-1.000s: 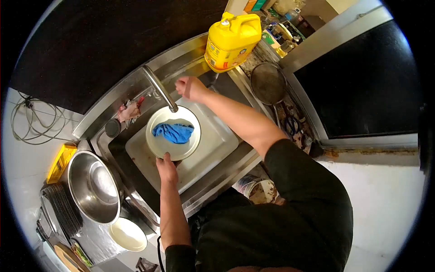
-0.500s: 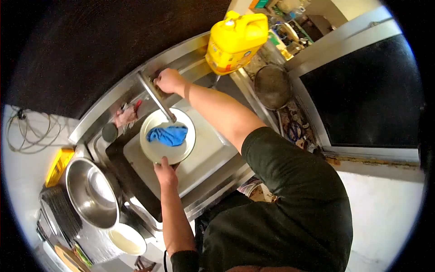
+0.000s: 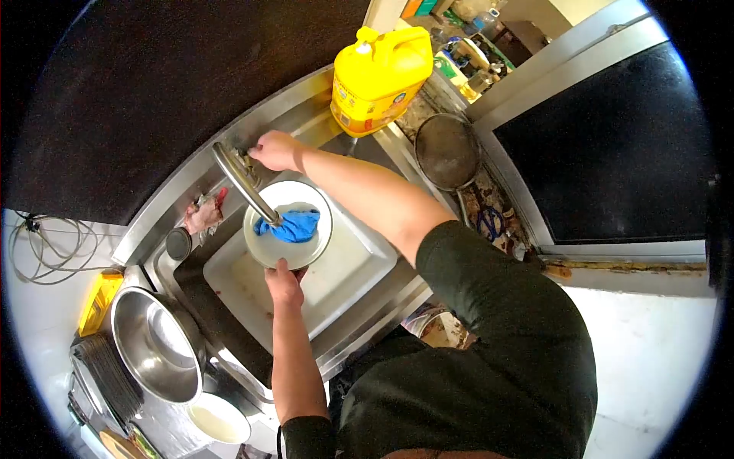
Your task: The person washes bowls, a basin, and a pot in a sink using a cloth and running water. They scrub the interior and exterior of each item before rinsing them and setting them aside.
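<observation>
Under the curved metal faucet [image 3: 238, 177], my left hand [image 3: 284, 284] grips the near rim of a white bowl [image 3: 262, 246], thumb on top. A crumpled blue cloth [image 3: 300, 227] lies in the bowl, and the spout's end is just above it. My right hand [image 3: 275, 150] reaches across to the faucet's base, its fingers closed on the faucet handle [image 3: 251, 155], which they partly cover. Below the bowl, a white rectangular basin [image 3: 352, 279] stands inside the steel sink. I cannot make out any running water.
A yellow jug [image 3: 378, 84] stands at the sink's back right corner, beside a dark round pan [image 3: 448, 151]. On the left are a large steel bowl [image 3: 157, 344], a cream bowl [image 3: 219, 418] and a round dark lid [image 3: 178, 244]. A pinkish rag [image 3: 203, 215] lies on the back ledge.
The view has shifted slightly. The bowl has come farther under the faucet, so the spout's end now overlaps the blue cloth. My right hand stays at the faucet's base.
</observation>
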`<state>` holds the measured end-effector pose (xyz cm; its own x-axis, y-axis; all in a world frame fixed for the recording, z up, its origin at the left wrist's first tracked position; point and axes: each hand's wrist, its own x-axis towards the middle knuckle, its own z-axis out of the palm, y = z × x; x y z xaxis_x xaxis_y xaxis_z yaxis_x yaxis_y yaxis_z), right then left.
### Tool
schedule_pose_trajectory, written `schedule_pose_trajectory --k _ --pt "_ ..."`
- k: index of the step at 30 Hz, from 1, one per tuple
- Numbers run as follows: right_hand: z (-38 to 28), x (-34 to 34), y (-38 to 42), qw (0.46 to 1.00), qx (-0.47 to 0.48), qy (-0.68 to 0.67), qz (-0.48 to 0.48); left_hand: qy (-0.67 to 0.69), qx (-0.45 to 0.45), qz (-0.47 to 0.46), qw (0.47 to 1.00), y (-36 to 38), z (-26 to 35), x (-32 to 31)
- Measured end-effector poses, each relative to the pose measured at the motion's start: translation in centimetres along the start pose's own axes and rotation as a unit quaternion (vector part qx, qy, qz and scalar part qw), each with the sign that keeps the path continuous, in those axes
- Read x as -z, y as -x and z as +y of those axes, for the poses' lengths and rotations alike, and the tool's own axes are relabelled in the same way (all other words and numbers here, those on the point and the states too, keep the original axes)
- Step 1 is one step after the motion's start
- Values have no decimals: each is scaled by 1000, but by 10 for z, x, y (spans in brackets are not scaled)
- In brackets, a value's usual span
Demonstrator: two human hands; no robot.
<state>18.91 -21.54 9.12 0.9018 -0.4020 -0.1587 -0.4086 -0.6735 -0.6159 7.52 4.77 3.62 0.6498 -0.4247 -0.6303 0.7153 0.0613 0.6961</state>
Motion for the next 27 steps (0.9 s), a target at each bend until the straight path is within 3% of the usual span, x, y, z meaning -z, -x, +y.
schedule_pose_trajectory --k 1,5,13,27 --pt "-9 -1 -4 999 2 10 -32 2 2 2 1000 -2 -3 1" --pt "-20 -29 -24 997 12 25 72 22 -19 16 999 0 1 -6" --pt "-13 -28 -22 992 -78 -68 65 25 -16 27 999 -10 6 -4" --pt "-4 -32 -22 995 -51 -61 56 31 5 37 999 -7 13 5"
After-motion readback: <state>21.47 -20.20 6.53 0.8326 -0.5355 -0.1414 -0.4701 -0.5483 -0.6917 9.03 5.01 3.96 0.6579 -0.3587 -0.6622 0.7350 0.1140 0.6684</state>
